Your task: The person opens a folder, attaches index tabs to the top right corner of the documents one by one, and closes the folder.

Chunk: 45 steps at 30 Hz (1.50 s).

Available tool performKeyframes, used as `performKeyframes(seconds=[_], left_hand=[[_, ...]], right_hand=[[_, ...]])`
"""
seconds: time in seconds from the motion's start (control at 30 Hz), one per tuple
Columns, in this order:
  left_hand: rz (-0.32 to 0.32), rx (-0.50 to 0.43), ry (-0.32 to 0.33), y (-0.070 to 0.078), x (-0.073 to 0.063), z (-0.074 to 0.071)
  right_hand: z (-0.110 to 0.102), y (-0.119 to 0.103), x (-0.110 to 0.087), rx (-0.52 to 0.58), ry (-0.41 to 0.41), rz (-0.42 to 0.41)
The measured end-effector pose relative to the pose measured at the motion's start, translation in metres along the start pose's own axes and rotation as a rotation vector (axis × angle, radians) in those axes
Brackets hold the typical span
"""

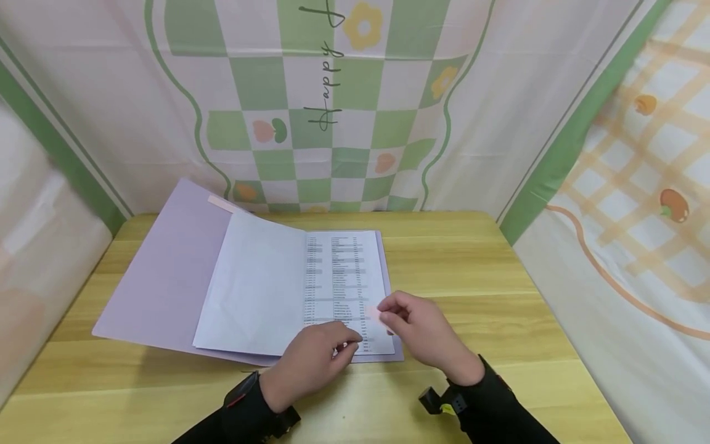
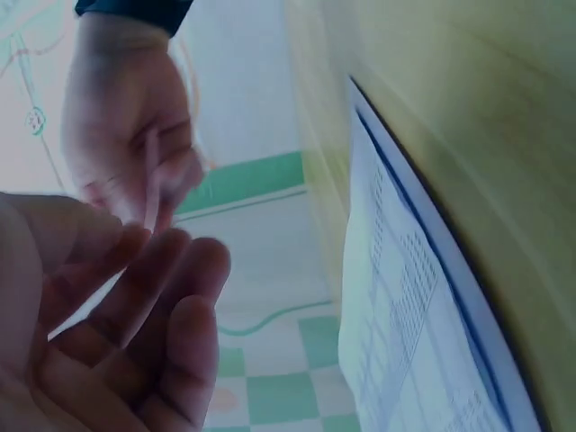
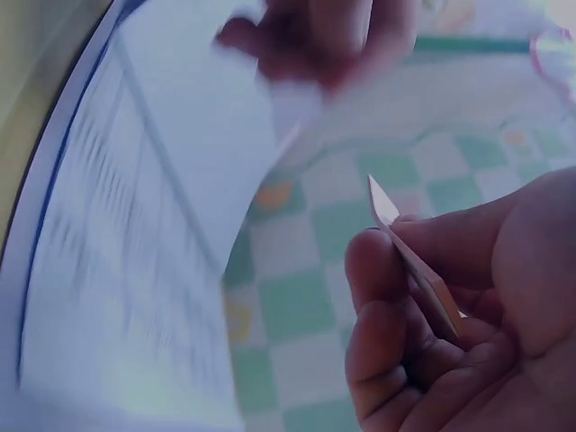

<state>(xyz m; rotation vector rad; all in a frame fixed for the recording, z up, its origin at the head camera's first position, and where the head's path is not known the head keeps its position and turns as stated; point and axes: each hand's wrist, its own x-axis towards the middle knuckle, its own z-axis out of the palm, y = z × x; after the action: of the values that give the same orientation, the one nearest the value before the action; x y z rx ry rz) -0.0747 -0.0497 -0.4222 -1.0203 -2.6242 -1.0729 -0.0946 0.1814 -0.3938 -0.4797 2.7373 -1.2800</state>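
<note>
1. Currently, reading the head view as a dial with 12 at the top, we see the right hand [image 1: 424, 330] at 4 o'clock from the middle of the printed page [image 1: 338, 271]. Its thumb and forefinger pinch a pink note pad [image 3: 441, 301].
2. We find that pad over the page's lower corner, at 2 o'clock from the left hand [image 1: 316, 357]; in the right wrist view one thin leaf angles off its tip.
3. Our look at the left hand, over the page's bottom edge at 6 o'clock, shows relaxed fingers, loosely bent, with the thumb close to the forefinger. In the right wrist view this hand is blurred and apart from the pad.
4. Beneath both, we see the lilac folder [image 1: 150, 290] spread open, its cover tilted up at 9 o'clock from the printed page. A white page [image 1: 255, 283] lies between them, and a pale pink strip [image 1: 222, 204] juts past its top at 10 o'clock.
5. We note columns and grey bands on the printed page; the lettering is too small to read.
6. Around everything we see the wood-grain tabletop [image 1: 477, 277], with a green-and-white checkered cloth [image 1: 310, 80] hanging at 12 o'clock.
</note>
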Motion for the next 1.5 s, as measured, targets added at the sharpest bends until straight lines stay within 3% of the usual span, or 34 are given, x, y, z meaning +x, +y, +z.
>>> performKeyframes(seconds=[0.1, 0.23, 0.37, 0.57, 0.63, 0.77, 0.9, 1.13, 1.5], left_hand=[[-0.077, -0.088, 0.089, 0.002, 0.0, 0.0], [-0.186, -0.332, 0.226, 0.003, 0.0, -0.005], [-0.194, -0.523, 0.268, 0.003, -0.002, -0.009], [-0.15, -0.666, 0.274, 0.003, -0.004, -0.013], [-0.123, -0.684, 0.282, 0.002, -0.005, -0.014], [-0.085, -0.672, 0.301, 0.002, -0.007, -0.016], [-0.072, -0.632, 0.326, 0.002, -0.008, -0.018], [-0.072, -0.609, 0.351, 0.003, -0.01, -0.021], [-0.067, -0.58, 0.354, 0.003, -0.011, -0.023]], right_hand=[[0.007, -0.015, 0.002, 0.04, -0.002, -0.063], [0.014, -0.027, 0.002, 0.141, 0.013, -0.108], [0.017, -0.034, 0.001, 0.257, 0.002, -0.118], [0.021, -0.039, 0.0, 0.35, -0.024, -0.145], [0.022, -0.04, 0.0, 0.347, -0.023, -0.168], [0.022, -0.038, -0.002, 0.222, 0.011, -0.273], [0.021, -0.036, -0.003, 0.088, 0.066, -0.385], [0.022, -0.037, -0.004, -0.042, 0.16, -0.478], [0.024, -0.039, -0.002, -0.096, 0.266, -0.621]])
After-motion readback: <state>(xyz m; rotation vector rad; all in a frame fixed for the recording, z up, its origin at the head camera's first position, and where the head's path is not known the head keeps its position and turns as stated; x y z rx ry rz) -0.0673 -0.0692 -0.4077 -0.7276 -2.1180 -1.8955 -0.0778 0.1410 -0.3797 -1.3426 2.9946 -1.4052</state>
